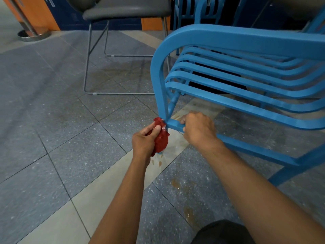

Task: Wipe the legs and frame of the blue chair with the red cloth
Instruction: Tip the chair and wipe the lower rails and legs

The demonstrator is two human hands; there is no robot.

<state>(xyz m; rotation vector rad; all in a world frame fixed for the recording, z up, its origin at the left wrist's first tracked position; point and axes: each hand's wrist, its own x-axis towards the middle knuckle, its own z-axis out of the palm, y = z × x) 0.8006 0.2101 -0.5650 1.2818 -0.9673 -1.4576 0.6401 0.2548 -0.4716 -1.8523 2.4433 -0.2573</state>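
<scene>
At frame centre the left hand [143,140] bunches the red cloth [161,138] against the blue chair [228,39] leg while the right hand [197,127] grips the crossbar; firm downward strokes would suit

A public seating area, likely a canteen or waiting hall: speckled grey and beige floor tiles [52,120], stained with spills, run beneath a grey padded chair [123,9] on a wire frame. Slatted blue chairs [246,50] stand before orange-and-navy wall panels [44,13].
</scene>
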